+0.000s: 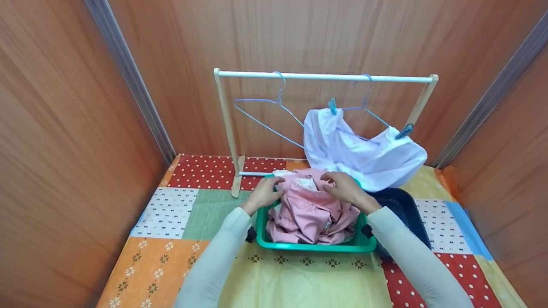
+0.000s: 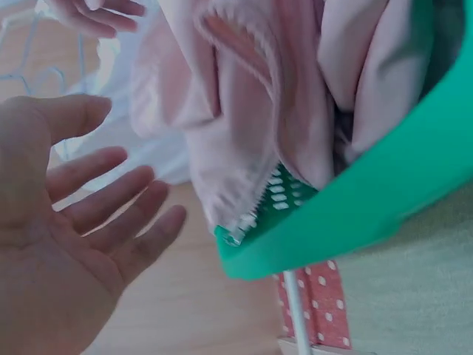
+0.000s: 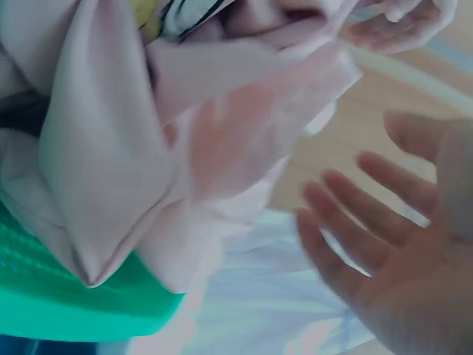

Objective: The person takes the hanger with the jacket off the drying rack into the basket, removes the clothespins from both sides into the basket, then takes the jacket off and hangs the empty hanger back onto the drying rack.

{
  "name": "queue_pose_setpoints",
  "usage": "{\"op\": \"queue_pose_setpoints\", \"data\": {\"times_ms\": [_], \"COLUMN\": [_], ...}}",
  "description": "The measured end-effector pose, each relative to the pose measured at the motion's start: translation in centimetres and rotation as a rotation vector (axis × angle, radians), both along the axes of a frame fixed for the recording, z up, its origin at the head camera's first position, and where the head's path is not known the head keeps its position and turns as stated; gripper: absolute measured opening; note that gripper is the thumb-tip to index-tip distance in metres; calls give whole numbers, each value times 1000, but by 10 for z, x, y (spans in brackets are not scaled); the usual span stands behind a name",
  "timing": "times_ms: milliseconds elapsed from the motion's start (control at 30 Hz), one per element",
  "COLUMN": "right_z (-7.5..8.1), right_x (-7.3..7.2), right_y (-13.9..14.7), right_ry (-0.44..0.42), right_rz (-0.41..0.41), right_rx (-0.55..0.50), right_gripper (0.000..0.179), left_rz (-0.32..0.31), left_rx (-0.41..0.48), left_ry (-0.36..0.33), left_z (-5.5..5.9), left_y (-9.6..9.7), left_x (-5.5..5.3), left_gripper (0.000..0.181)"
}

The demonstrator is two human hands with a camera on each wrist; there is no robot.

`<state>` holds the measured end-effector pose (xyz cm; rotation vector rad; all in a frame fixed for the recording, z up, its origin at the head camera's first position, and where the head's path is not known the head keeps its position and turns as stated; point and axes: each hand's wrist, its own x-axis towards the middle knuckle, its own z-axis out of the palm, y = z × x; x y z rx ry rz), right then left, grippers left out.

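Observation:
A crumpled pink garment [image 1: 306,214] fills the green basket [image 1: 317,247], with a strip of white cloth showing near its top. My left hand [image 1: 264,192] is at the garment's left upper side, fingers spread and holding nothing. In the left wrist view the left hand [image 2: 89,214] is apart from the pink cloth [image 2: 244,111]. On the other side, my right hand [image 1: 343,186] hovers by the garment's upper right with loosely bent fingers. The right wrist view shows the right hand [image 3: 392,229] bare, its fingertips apart from the pink cloth [image 3: 111,140].
Behind the basket stands a rack with a white rail [image 1: 325,76]. A bare blue hanger [image 1: 267,127] hangs at left; at right, a white garment [image 1: 364,158] is held by clothespins [image 1: 332,106] on another hanger. A dark tray [image 1: 402,214] lies right of the basket on a patchwork cloth [image 1: 214,214].

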<state>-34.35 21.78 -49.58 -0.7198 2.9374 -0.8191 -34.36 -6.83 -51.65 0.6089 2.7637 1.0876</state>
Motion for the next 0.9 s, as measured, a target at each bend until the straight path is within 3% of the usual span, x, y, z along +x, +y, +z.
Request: {"op": "queue_pose_setpoints", "data": {"times_ms": [133,267,400,567,667,900], "right_z": [-11,-19,-25,-30,-31,-37], "right_x": [-20,-34,-43,-48,-51,-52], "right_y": [4,8,9,4,-1,-3], "right_ry": [79,37,6,40,25,-125], "right_rz": [-100,-152,-152,-125,-107,-119], "right_rx": [-40,-22,28,79,99,152], "right_gripper": [25,28,33,33,36,56], "left_rz": [29,62,76,-1,-29,-30], "left_rx": [-9,-94,-154,-174,-241,-355], "left_ry": [2,-34,-58,5,47,84], "left_z": [-6,-9,-11,-15,-17,-25], "left_y": [2,7,16,29,34,39], "left_x": [-20,-35,-46,-55,-59,-63], "left_gripper": [43,47,48,44,42,44]}}
